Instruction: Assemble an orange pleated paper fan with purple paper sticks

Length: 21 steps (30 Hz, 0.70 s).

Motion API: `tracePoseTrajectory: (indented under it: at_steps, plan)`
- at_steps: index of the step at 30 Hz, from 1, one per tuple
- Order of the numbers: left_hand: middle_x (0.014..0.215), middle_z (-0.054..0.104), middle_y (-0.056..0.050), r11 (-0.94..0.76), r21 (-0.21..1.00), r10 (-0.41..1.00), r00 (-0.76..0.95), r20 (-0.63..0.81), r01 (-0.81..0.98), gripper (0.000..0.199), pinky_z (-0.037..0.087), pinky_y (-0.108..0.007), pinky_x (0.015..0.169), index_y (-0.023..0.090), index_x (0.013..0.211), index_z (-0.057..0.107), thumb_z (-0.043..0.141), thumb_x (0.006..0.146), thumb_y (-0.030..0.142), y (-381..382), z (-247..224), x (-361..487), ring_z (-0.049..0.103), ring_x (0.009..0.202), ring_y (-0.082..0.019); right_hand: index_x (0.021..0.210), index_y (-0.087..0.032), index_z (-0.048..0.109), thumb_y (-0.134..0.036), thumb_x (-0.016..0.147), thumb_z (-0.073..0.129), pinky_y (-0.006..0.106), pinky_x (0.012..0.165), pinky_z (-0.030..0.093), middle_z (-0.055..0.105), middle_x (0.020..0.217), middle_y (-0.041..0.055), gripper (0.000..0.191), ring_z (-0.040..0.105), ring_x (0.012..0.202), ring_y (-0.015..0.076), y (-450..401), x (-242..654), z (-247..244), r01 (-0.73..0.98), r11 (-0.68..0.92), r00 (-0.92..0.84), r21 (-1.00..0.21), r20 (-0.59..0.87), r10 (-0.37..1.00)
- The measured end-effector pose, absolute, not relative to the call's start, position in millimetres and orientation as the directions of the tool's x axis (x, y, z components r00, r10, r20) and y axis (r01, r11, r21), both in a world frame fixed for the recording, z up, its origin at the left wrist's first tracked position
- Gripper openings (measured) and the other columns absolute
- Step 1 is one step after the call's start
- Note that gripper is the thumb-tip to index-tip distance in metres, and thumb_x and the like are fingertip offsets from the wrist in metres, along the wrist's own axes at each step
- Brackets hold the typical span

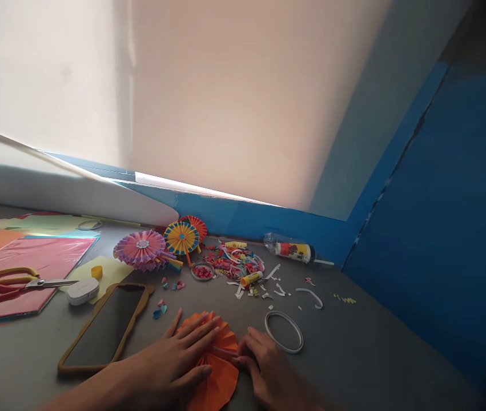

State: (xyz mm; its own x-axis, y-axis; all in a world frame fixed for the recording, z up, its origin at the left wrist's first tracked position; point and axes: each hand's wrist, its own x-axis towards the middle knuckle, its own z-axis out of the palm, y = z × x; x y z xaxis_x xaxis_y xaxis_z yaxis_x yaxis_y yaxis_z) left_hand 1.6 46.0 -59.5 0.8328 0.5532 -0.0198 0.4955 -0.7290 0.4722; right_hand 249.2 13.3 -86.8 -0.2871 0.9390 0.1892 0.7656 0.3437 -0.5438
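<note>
An orange pleated paper fan (223,377) lies on the grey table in front of me. My left hand (174,357) rests flat across its left side, fingers spread, pressing on the folds and hiding part of them. At the fan's right edge, my right hand (264,362) has thumb and forefinger pinched around the end of a thin pale pinkish stick (224,351). That stick lies across the orange paper, and its other end runs toward my left fingers. A white ring (284,331), like a roll of narrow tape, lies just beyond my right hand.
A phone in a brown case (106,325), an earbud case (83,291) and scissors (32,282) lie left. Finished paper fans (142,248) stand at the back beside paper scraps (238,260), a glue stick (251,278) and a glue bottle (294,251). A blue wall (440,228) bounds the right.
</note>
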Motion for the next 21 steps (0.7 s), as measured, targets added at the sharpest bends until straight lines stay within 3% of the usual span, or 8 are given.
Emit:
tracePoseTrajectory:
  at_steps: [5,11,18,21]
  plan:
    - [0.156,0.007,0.003,-0.736,0.492,0.536,0.844,0.006,0.464,0.055,-0.001,-0.061,0.113,0.038,0.148,0.004,0.029,0.1,0.047,49.0,-62.7,0.5,0.006,0.144,-0.031,0.077,-0.02,0.063,-0.012,0.087,0.056,0.026,0.074,0.043,0.062,0.086,0.001,0.014,0.058,0.082,0.0165,10.9,259.7,-85.1,0.711,0.304,-0.261,-0.634,0.163,0.951]
    - [0.156,0.008,0.004,-0.746,0.482,0.544,0.838,0.044,0.459,0.053,0.001,-0.058,0.115,0.039,0.148,0.006,0.03,0.1,0.045,49.7,-69.1,-0.8,0.006,0.144,-0.03,0.076,-0.018,0.059,-0.009,0.088,0.052,0.027,0.074,0.042,0.06,0.085,0.002,0.017,0.057,0.083,0.0172,7.1,261.6,-85.3,0.766,0.308,-0.238,-0.565,0.196,0.951]
    - [0.156,0.011,0.005,-0.716,0.493,0.576,0.817,0.019,0.494,0.047,0.0,-0.059,0.115,0.04,0.147,0.017,0.027,0.101,0.046,51.3,-69.1,-0.2,0.005,0.144,-0.028,0.08,-0.02,0.066,-0.024,0.088,0.059,0.026,0.073,0.045,0.062,0.086,0.0019,0.012,0.06,0.081,0.0168,1.5,268.7,-75.0,0.681,0.306,-0.252,-0.665,0.18,0.951]
    - [0.156,0.011,0.004,-0.722,0.492,0.566,0.824,0.018,0.486,0.05,-0.003,-0.063,0.113,0.04,0.147,0.016,0.029,0.1,0.047,49.7,-63.0,1.3,0.005,0.144,-0.03,0.078,-0.02,0.066,-0.022,0.089,0.055,0.026,0.071,0.045,0.062,0.086,0.0021,0.016,0.06,0.078,0.0165,-1.1,275.1,-76.9,0.68,0.331,-0.253,-0.655,0.214,0.943]
